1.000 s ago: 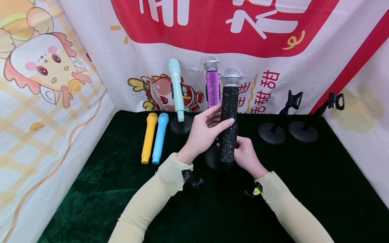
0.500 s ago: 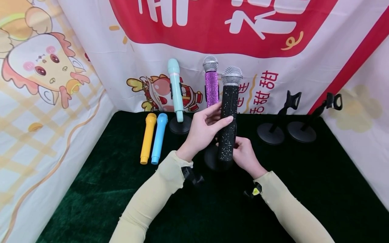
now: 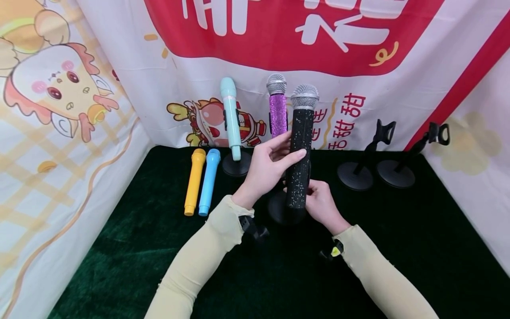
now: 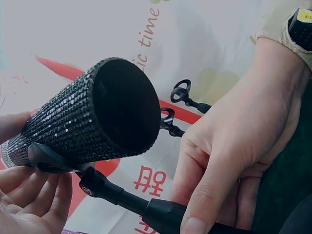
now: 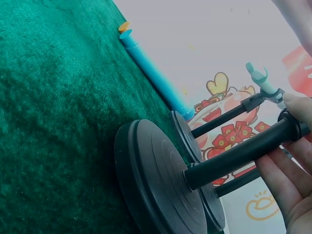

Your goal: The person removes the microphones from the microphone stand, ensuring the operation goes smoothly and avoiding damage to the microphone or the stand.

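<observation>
A black, glittery microphone with a silver mesh head leans upright in the head view. My left hand holds it around the middle, thumb across its front. In the left wrist view the microphone's flat black end faces the camera, and its body sits in the clip of a black microphone stand. Below it, my right hand grips the stand near the top of its pole. The stand's round base is on the green cloth. Behind the left hand, a purple glittery microphone is partly hidden.
A mint microphone stands in its own stand at the back. Left of it lie a yellow microphone and a blue microphone. Two microphone stands without microphones are at the back right, before a printed curtain.
The black microphone has risen slightly, with the left hand moving along with it. My right hand stays in place on the stand.
</observation>
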Tool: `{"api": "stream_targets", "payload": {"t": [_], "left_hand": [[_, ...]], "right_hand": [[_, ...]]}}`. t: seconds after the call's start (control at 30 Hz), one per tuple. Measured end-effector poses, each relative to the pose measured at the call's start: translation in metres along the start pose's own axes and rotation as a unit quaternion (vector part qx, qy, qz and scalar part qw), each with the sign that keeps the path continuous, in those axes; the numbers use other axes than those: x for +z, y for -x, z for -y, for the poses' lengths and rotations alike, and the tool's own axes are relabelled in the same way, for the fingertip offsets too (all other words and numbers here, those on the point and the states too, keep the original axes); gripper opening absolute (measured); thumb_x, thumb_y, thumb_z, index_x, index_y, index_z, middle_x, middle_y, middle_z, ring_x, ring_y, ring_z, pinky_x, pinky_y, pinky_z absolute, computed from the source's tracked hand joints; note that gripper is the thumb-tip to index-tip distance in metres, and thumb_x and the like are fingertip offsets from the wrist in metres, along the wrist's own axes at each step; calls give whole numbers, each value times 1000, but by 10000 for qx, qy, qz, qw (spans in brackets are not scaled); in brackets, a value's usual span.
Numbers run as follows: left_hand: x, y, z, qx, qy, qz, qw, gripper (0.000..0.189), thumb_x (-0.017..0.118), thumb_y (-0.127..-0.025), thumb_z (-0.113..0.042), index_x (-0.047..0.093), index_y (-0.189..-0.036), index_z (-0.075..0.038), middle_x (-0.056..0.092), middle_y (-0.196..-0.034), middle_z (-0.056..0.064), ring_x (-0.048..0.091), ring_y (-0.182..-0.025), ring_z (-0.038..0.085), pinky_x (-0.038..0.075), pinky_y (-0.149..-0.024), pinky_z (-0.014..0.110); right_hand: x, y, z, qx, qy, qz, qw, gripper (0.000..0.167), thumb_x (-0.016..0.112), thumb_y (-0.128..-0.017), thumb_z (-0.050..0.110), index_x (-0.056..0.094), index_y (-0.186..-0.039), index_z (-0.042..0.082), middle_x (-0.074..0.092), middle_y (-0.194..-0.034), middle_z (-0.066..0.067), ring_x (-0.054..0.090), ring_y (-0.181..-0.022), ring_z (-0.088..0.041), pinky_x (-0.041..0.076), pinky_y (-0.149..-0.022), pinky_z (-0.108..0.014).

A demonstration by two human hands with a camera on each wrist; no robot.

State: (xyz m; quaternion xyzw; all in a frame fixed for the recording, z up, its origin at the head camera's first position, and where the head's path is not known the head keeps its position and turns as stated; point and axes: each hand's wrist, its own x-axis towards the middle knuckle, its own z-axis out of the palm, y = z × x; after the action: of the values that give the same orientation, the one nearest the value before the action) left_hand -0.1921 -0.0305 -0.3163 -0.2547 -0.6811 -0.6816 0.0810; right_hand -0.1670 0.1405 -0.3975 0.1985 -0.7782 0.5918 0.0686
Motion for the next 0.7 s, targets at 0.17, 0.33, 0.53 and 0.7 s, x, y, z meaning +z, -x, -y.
{"api": "stream_targets", "payload": {"t": [0.17, 0.33, 0.53, 0.7], "left_hand": [[0, -3, -2, 14, 10, -10, 10000, 50, 74, -96, -15, 59, -143, -5, 71, -119, 6, 69, -102, 18, 56, -91, 35], [0, -5, -3, -20, 24, -19, 10000, 52, 74, -96, -15, 57, -144, -6, 71, -119, 6, 69, -101, 18, 56, -91, 35], [0, -8, -3, 1, 77, -47, 10000, 52, 73, -96, -16, 57, -145, -7, 72, -118, 5, 69, -101, 19, 56, -90, 36], [0, -11, -2, 2, 73, -86, 9999, 51, 74, -96, -17, 58, -144, -7, 72, -118, 4, 69, -101, 18, 56, -90, 35]], "right_hand": [[0, 0, 1, 10, 95, -11, 10000, 17, 75, -92, 2, 77, -107, -5, 76, -105, -11, 70, -99, -15, 56, -78, -24], [0, -2, -15, 60, 151, -56, 9999, 16, 76, -92, 3, 77, -107, -4, 76, -103, -9, 71, -98, -14, 55, -77, -23], [0, -5, -36, 1, 155, -108, 9998, 17, 78, -92, 10, 79, -107, 3, 77, -104, -3, 71, -97, -16, 54, -75, -22], [-1, -4, -39, -65, 122, -52, 9999, 19, 79, -93, 19, 80, -108, 8, 76, -104, 1, 71, -98, -17, 55, -76, -24]]}}
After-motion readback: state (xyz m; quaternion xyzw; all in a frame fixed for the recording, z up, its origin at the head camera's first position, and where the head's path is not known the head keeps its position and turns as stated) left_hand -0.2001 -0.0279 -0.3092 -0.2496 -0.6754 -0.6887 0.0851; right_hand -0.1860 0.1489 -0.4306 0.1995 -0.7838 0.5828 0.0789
